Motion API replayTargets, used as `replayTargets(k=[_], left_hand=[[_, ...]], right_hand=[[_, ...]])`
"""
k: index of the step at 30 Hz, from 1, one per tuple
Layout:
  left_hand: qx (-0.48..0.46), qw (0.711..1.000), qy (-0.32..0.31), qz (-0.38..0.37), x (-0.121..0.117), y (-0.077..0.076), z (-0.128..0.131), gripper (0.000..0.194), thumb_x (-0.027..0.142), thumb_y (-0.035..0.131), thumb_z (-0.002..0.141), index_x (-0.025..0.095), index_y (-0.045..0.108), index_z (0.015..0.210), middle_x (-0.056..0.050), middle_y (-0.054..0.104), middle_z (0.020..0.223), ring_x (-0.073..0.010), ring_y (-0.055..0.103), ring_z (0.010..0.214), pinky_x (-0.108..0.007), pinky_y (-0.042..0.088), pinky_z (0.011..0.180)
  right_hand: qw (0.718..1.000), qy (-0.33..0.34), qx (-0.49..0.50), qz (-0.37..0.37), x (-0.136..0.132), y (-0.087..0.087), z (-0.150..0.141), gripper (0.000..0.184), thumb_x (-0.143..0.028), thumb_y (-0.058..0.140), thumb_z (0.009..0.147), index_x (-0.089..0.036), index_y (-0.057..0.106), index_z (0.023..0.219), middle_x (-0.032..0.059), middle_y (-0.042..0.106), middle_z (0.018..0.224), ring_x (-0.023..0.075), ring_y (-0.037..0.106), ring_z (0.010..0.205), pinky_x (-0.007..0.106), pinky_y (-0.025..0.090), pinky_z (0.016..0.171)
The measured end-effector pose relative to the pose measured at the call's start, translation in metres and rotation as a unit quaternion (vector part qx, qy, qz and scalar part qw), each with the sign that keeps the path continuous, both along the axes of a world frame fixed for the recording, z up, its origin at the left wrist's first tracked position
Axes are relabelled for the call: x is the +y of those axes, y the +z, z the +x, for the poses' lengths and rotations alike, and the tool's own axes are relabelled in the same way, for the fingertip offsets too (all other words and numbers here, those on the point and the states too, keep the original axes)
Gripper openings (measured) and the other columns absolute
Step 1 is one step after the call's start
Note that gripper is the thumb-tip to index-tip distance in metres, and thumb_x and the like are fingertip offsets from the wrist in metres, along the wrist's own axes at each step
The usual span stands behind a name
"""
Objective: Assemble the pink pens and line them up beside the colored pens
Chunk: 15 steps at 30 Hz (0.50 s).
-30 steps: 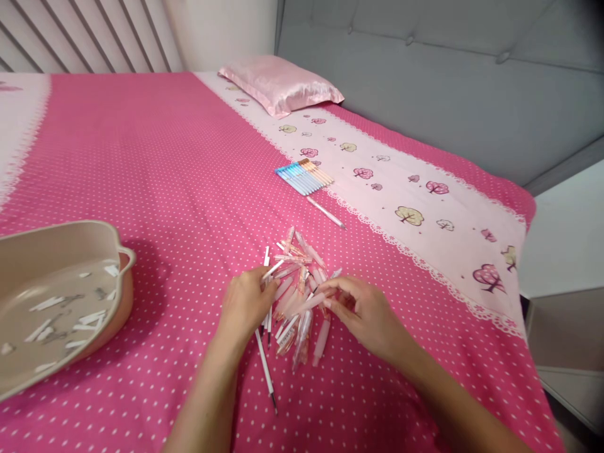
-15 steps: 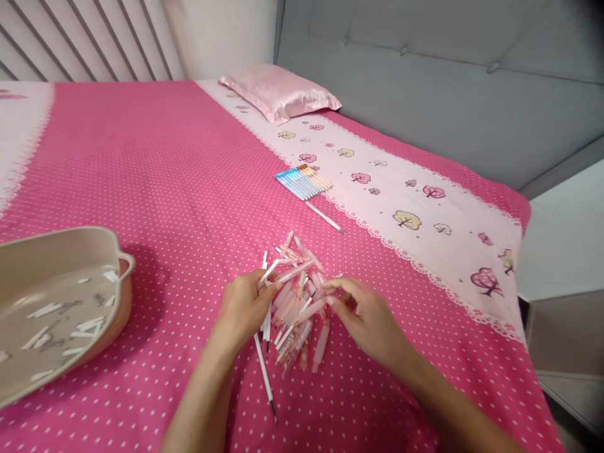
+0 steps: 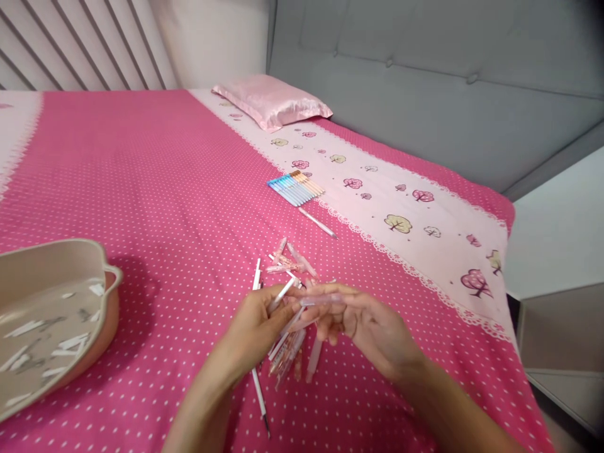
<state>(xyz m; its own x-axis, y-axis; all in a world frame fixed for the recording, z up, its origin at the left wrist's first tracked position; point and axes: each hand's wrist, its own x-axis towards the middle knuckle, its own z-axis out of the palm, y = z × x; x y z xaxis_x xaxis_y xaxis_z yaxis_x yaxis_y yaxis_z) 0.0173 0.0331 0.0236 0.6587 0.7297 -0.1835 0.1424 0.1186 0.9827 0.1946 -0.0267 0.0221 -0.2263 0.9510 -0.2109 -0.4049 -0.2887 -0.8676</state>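
Pink dotted bedspread point(image 3: 155, 207) beneath, pale pink barrel point(image 3: 323, 300) across right hand's point(image 3: 372, 321) curled fingers point(image 3: 330, 324).

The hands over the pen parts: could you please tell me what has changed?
The right hand has moved left to meet the left hand, a pink tube now lying across its fingers. The left hand still holds a white stick; basin, pen row and pillow stayed put.
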Motion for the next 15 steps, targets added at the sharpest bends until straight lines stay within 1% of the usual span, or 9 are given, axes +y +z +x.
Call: replayTargets(k=[2, 3, 4, 6, 8, 9, 12, 13, 15], left_hand=[[0.018, 1.000, 0.011, 0.010, -0.001, 0.000, 0.001, 0.027, 0.035, 0.051, 0.087, 0.016, 0.062, 0.103, -0.004, 0.065, 0.085, -0.0186, 0.061, 0.080, -0.031, 0.048, 0.075], [0.021, 1.000, 0.015, 0.016, -0.002, 0.000, 0.001, 0.028, 0.036, 0.050, 0.088, 0.017, 0.059, 0.105, -0.004, 0.065, 0.087, -0.0185, 0.060, 0.081, -0.031, 0.048, 0.076], [0.021, 0.999, 0.019, 0.021, -0.003, 0.000, 0.000, 0.029, 0.037, 0.049, 0.089, 0.017, 0.056, 0.108, -0.005, 0.064, 0.090, -0.0183, 0.060, 0.083, -0.031, 0.048, 0.078], [0.024, 0.999, 0.024, 0.029, -0.004, 0.000, -0.001, 0.030, 0.039, 0.048, 0.089, 0.018, 0.050, 0.111, -0.005, 0.061, 0.095, -0.0174, 0.058, 0.086, -0.032, 0.047, 0.082], [0.052, 0.998, 0.026, 0.034, -0.005, -0.001, -0.003, 0.030, 0.041, 0.046, 0.089, 0.020, 0.048, 0.110, -0.005, 0.059, 0.096, -0.0168, 0.056, 0.085, -0.031, 0.047, 0.081], [0.073, 0.996, 0.027, 0.033, -0.006, -0.001, -0.004, 0.029, 0.042, 0.046, 0.089, 0.020, 0.049, 0.108, -0.005, 0.058, 0.095, -0.0169, 0.055, 0.084, -0.030, 0.047, 0.078], [0.118, 0.993, 0.021, 0.014, -0.008, 0.000, -0.006, 0.026, 0.044, 0.045, 0.088, 0.022, 0.053, 0.099, -0.004, 0.057, 0.088, -0.0180, 0.053, 0.080, -0.028, 0.046, 0.069], [0.120, 0.993, 0.016, 0.012, -0.008, 0.001, -0.006, 0.024, 0.043, 0.045, 0.088, 0.022, 0.054, 0.095, -0.004, 0.057, 0.087, -0.0182, 0.053, 0.080, -0.028, 0.046, 0.068], [0.112, 0.994, -0.001, 0.019, -0.010, 0.004, -0.003, 0.021, 0.039, 0.043, 0.089, 0.022, 0.055, 0.090, -0.004, 0.057, 0.085, -0.0183, 0.053, 0.080, -0.028, 0.046, 0.069]], right_hand=[[0.999, 0.007, 0.025, -0.026, 0.000, 0.000, 0.001, 0.042, -0.038, 0.029, 0.093, -0.015, 0.064, 0.099, 0.0128, 0.071, 0.090, 0.0146, 0.063, 0.065, 0.027, 0.043, 0.060], [0.999, 0.003, 0.020, -0.035, -0.001, 0.000, 0.002, 0.040, -0.041, 0.033, 0.094, -0.016, 0.064, 0.094, 0.0114, 0.072, 0.088, 0.0137, 0.063, 0.064, 0.026, 0.043, 0.058], [0.999, -0.002, 0.007, -0.039, -0.001, 0.000, 0.002, 0.034, -0.042, 0.039, 0.093, -0.017, 0.063, 0.090, 0.0094, 0.072, 0.087, 0.0125, 0.062, 0.062, 0.024, 0.042, 0.057], [0.999, -0.022, -0.025, -0.032, -0.001, 0.000, 0.003, 0.021, -0.037, 0.052, 0.089, -0.019, 0.060, 0.086, 0.0057, 0.071, 0.088, 0.0101, 0.061, 0.062, 0.022, 0.042, 0.056], [0.998, -0.051, -0.042, -0.022, 0.000, 0.002, 0.004, 0.011, -0.031, 0.058, 0.087, -0.020, 0.058, 0.089, 0.0035, 0.070, 0.092, 0.0093, 0.061, 0.065, 0.021, 0.042, 0.057], [0.996, -0.073, -0.045, -0.019, 0.000, 0.003, 0.005, 0.010, -0.030, 0.057, 0.087, -0.022, 0.057, 0.093, 0.0030, 0.070, 0.094, 0.0098, 0.062, 0.067, 0.022, 0.043, 0.059], [0.988, -0.139, -0.061, -0.017, 0.003, 0.005, 0.009, 0.023, -0.031, 0.056, 0.088, -0.025, 0.052, 0.109, 0.0045, 0.069, 0.101, 0.0141, 0.064, 0.078, 0.027, 0.047, 0.066], [0.985, -0.155, -0.070, -0.017, 0.003, 0.005, 0.010, 0.025, -0.032, 0.057, 0.087, -0.024, 0.052, 0.111, 0.0057, 0.068, 0.103, 0.0159, 0.064, 0.083, 0.029, 0.048, 0.069], [0.982, -0.167, -0.086, -0.017, 0.004, 0.004, 0.011, 0.025, -0.034, 0.058, 0.086, -0.021, 0.056, 0.107, 0.0075, 0.067, 0.106, 0.0190, 0.063, 0.093, 0.033, 0.048, 0.079]])
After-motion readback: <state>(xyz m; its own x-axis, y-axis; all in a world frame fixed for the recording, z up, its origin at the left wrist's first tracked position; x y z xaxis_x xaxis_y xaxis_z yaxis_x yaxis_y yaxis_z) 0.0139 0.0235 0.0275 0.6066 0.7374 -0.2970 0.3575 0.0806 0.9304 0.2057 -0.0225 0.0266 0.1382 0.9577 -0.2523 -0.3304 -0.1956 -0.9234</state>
